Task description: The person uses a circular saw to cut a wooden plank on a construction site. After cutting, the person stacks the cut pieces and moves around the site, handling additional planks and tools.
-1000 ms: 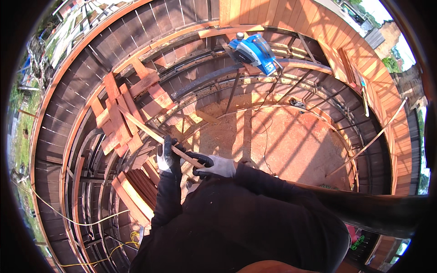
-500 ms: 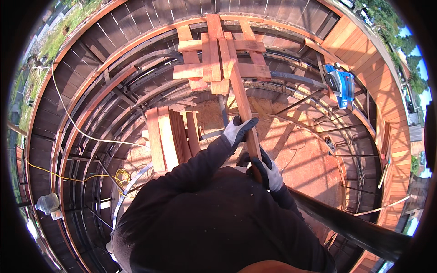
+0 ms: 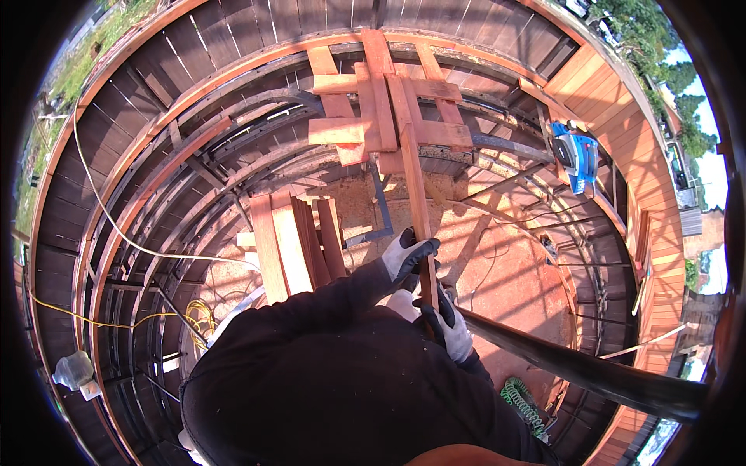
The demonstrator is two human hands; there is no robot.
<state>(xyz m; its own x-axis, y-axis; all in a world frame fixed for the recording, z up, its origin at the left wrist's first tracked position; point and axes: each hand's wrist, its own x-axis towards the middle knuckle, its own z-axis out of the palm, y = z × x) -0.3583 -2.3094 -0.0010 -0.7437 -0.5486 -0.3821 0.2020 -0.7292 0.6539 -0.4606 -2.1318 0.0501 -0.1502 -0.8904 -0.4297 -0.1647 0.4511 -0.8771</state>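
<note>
A long, narrow reddish wooden board (image 3: 418, 194) is held on edge, its near part close to my chest. My left hand (image 3: 407, 256), in a grey glove with dark fingers, is closed around it from the left. Lower down, my right hand (image 3: 452, 325), gloved alike, grips the near end from the right. The board's far end reaches several crossed planks (image 3: 336, 130) laid at the far side; whether it rests on them I cannot tell. A stack of wooden boards (image 3: 281, 241) stands left of my left hand.
A blue power planer (image 3: 576, 159) sits at the right on the curved wooden framing. A thick black pole or tube (image 3: 575, 361) runs off to the lower right. A yellow cord (image 3: 200, 318) and a pale hose (image 3: 140, 247) lie at the left. A green-laced shoe (image 3: 524, 404) shows below right.
Both hands and the board have come nearer to my body, and the board now points more straight ahead. The view has shifted slightly, and a shoe has come into sight.
</note>
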